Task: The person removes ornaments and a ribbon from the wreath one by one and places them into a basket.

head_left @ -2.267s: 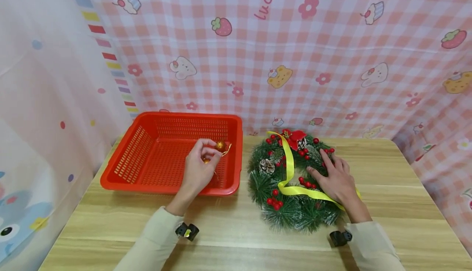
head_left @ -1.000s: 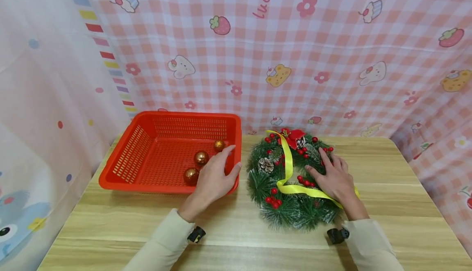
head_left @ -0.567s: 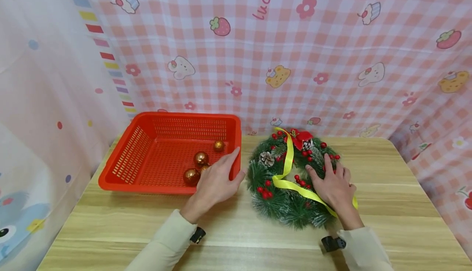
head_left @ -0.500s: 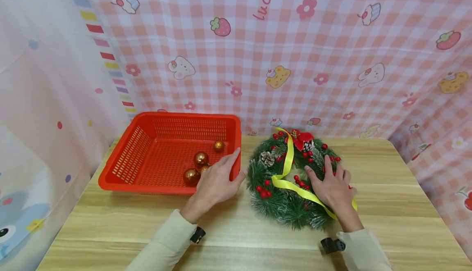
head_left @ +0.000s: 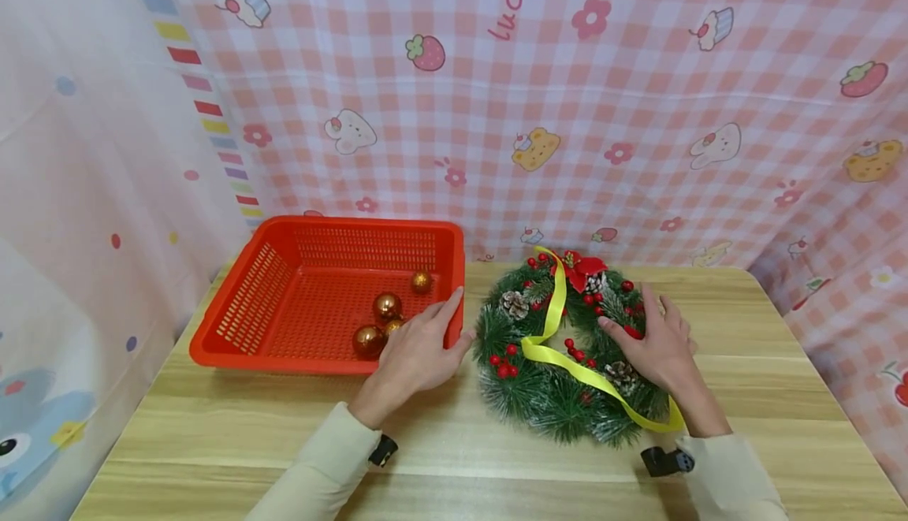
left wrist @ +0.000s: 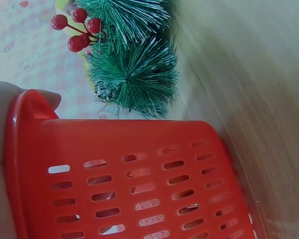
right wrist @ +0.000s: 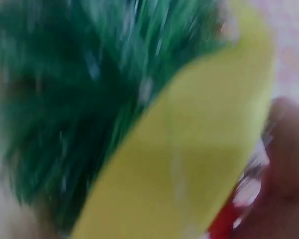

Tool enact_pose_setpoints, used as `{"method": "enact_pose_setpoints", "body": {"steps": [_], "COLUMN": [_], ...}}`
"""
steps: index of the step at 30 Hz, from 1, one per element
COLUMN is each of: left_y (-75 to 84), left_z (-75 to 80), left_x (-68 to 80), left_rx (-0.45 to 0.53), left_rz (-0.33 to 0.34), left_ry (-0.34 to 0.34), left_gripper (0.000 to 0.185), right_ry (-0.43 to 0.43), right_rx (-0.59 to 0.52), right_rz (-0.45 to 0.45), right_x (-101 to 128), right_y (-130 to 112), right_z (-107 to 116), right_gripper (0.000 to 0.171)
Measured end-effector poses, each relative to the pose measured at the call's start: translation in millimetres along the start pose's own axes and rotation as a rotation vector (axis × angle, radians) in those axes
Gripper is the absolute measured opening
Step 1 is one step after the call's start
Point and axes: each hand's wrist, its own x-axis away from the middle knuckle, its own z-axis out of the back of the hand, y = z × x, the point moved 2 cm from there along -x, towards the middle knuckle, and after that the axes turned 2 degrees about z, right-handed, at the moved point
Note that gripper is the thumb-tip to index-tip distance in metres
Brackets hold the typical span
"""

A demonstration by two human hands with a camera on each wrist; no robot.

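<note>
Red basket (head_left: pixel 284 292) with gold baubles (head_left: pixel 386 305)

Basket (head_left: pixel 284 300) on table (head_left: pixel 454 458), left part, against back curtain (head_left: pixel 567 111). Three balls (head_left: pixel 386 305) inside basket, near its right wall. Wreath (head_left: pixel 567 347) on table just right of basket. Ribbon (head_left: pixel 567 355) across wreath. Left hand (head_left: pixel 414 351) on basket right corner; right hand (head_left: pixel 656 344) on wreath right side.
</note>
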Motion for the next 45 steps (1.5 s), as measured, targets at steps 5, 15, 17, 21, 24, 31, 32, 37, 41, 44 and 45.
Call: {"method": "enact_pose_setpoints", "body": {"steps": [5, 15, 17, 21, 24, 31, 32, 37, 41, 44, 45], "left_y": [0.4, -2.6, -2.7, 3.9, 16.1, 53.9, 58.0, 69.2, 71.3, 73.0, 73.8], "left_z": [-0.7, 0.0, 1.1, 3.4, 4.5, -2.9, -5.2, -18.2, -26.3, -30.9, -32.4], "left_x": [-0.3, -1.5, -0.9, 0.7, 1.3, 0.4, -0.3, -6.2, -11.1, -13.9, -14.7], "left_rx": [0.013, 0.037, 0.036, 0.030, 0.059, 0.201, 0.208, 0.226, 0.265, 0.269, 0.260], "left_rz": [0.005, 0.024, 0.022, -0.056, -0.172, -0.410, -0.421, -0.369, -0.309, -0.289, -0.287], "left_ry": [-0.007, -0.020, -0.008, 0.087, 0.212, 0.287, 0.263, 0.091, -0.020, -0.080, -0.095], "left_gripper": [0.068, 0.069, 0.069, 0.062, 0.054, 0.045, 0.045, 0.045, 0.045, 0.046, 0.047], "right_ry": [-0.031, -0.090, -0.102, -0.108, -0.100, -0.088, -0.088, -0.089, -0.090, -0.089, -0.089], "right_rx": [-0.072, -0.118, -0.109, -0.084, -0.057, -0.029, -0.027, -0.021, -0.015, -0.008, -0.006], "right_rz": [0.115, 0.104, 0.101, 0.092, 0.084, 0.079, 0.079, 0.074, 0.071, 0.070, 0.069], "right_x": [-16, -24, -25, -25, -24, -23, -23, -23, -23, -23, -23], "right_y": [17, 24, 24, 24, 25, 27, 27, 25, 24, 24, 24], "right_z": [-2, -15, -16, -18, -19, -20, -20, -20, -18, -16, -15], "right_gripper": [0.093, 0.087, 0.087, 0.087, 0.087, 0.087, 0.087, 0.087, 0.087, 0.087, 0.087]}}
